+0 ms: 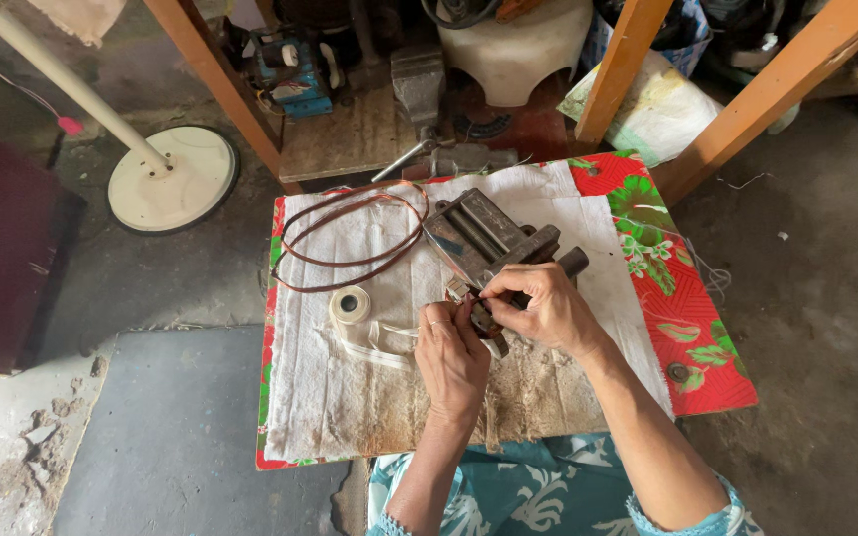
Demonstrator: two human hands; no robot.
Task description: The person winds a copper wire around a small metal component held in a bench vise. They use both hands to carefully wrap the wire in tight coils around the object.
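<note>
Metal vise (489, 241) sits near the middle of the board (717, 377), slightly toward its far edge, and we see it as a dark grey block with ribbed jaws lying on a white cloth (350, 397) that covers most of the board. Red flowered oilcloth (667, 288) shows along the right edge and at the far right corner. A loop of brown wire (350, 238) lies on the cloth toward the far left corner. A small roll of white tape (351, 305) rests just in front of that loop, its loose end trailing toward the near edge. We see the right hand (546, 310) against the near end of the vise, fingers pinched narrow on a small part (457, 291) we cannot make out. The left hand (451, 355), just beside it, is curled tight around a dark tool (489, 333) pointing at the same spot.
</note>
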